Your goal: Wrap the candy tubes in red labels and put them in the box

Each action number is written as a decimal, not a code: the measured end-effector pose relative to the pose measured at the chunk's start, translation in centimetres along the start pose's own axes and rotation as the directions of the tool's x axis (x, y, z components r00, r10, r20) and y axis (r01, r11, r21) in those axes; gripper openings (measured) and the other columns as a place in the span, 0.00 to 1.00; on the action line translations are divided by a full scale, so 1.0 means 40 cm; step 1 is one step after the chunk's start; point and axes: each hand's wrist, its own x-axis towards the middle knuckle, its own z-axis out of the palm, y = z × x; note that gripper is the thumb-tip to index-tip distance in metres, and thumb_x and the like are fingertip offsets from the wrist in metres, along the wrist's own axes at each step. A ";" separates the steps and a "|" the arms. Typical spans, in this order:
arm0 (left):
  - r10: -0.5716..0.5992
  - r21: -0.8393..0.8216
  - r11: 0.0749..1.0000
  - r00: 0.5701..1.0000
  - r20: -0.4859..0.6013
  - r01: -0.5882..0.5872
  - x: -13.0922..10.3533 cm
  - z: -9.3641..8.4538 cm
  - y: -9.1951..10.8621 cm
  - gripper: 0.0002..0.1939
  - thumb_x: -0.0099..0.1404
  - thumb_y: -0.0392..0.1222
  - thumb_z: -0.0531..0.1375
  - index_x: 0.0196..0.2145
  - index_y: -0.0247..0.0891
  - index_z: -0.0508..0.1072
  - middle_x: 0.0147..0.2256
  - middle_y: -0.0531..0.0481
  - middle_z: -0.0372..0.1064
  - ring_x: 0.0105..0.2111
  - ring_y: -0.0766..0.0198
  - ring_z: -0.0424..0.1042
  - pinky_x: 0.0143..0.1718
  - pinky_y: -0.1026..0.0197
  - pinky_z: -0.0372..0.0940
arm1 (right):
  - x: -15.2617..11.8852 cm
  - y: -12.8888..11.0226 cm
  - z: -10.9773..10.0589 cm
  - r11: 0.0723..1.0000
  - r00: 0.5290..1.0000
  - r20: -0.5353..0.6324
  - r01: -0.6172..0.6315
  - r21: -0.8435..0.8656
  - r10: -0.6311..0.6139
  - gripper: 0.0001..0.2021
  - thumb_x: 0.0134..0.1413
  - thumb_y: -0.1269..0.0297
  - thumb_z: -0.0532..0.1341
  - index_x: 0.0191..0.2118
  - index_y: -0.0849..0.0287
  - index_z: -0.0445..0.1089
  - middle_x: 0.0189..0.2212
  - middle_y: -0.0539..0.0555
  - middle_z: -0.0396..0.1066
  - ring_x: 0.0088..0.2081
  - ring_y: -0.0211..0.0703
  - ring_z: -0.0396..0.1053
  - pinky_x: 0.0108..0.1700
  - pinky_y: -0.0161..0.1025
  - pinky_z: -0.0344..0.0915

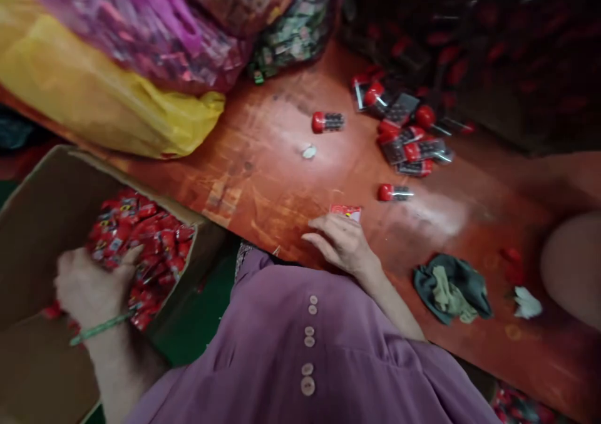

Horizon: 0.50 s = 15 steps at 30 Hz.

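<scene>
My left hand (94, 286), with a green bangle (101, 329) at the wrist, reaches down into a cardboard box (195, 248) at the left. It rests on a heap of small shiny red packets (150, 239). Its thumb is spread away from the other fingers, whose tips are hidden. My right hand (345, 242) lies at the table's near edge, fingers loosely stretched to the left and thumb apart, holding nothing visible. Just beyond its knuckles is a small red and white packet (346, 211), partly covered by the hand.
The reddish table (277, 186) bears several small clear red-capped containers with dark contents (394, 192), mostly piled at the right. A yellow bag (154, 117) and a purple plastic bag (197, 54) stand at the back left. A dark crumpled cloth (425, 286) lies right.
</scene>
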 end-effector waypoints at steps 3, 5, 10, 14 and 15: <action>0.101 -0.030 0.993 0.964 -0.245 -0.111 0.008 0.033 0.106 0.29 0.53 0.58 0.68 0.54 0.63 0.70 0.58 0.59 0.68 0.55 0.30 0.64 0.52 0.26 0.59 | -0.034 0.039 -0.025 0.990 0.988 -0.098 -0.125 -0.069 0.118 0.04 0.64 0.65 0.60 0.39 0.57 0.73 0.31 0.54 0.77 0.31 0.41 0.73 0.36 0.38 0.70; 0.316 -0.265 0.870 0.884 -0.344 -0.415 0.008 0.086 0.231 0.24 0.56 0.53 0.69 0.52 0.62 0.74 0.53 0.57 0.73 0.53 0.41 0.69 0.56 0.34 0.62 | -0.052 0.056 -0.038 0.977 0.974 -0.141 -0.191 -0.099 0.176 0.04 0.64 0.66 0.60 0.39 0.57 0.72 0.31 0.55 0.77 0.32 0.41 0.73 0.36 0.39 0.70; 0.708 -0.471 0.513 0.664 -0.241 -0.718 0.028 0.284 0.557 0.16 0.63 0.50 0.64 0.46 0.40 0.78 0.47 0.42 0.75 0.48 0.49 0.73 0.54 0.43 0.67 | -0.071 0.072 -0.065 0.952 0.959 -0.198 -0.242 -0.189 0.205 0.03 0.64 0.69 0.60 0.38 0.59 0.72 0.30 0.55 0.76 0.32 0.42 0.71 0.37 0.40 0.69; 0.787 -0.449 0.447 0.579 -0.214 -0.774 0.060 0.387 0.717 0.20 0.68 0.50 0.58 0.51 0.35 0.73 0.53 0.37 0.70 0.53 0.48 0.69 0.58 0.42 0.64 | -0.081 0.093 -0.114 0.908 0.929 -0.296 -0.309 -0.283 0.224 0.04 0.63 0.70 0.60 0.38 0.59 0.72 0.30 0.55 0.75 0.33 0.43 0.70 0.39 0.40 0.68; 0.805 -0.425 0.429 0.551 -0.221 -0.797 0.073 0.401 0.745 0.20 0.68 0.50 0.58 0.52 0.34 0.72 0.55 0.36 0.69 0.55 0.47 0.67 0.59 0.41 0.62 | -0.084 0.101 -0.127 0.894 0.919 -0.320 -0.329 -0.304 0.230 0.04 0.63 0.71 0.60 0.38 0.59 0.72 0.30 0.55 0.75 0.34 0.44 0.70 0.39 0.41 0.68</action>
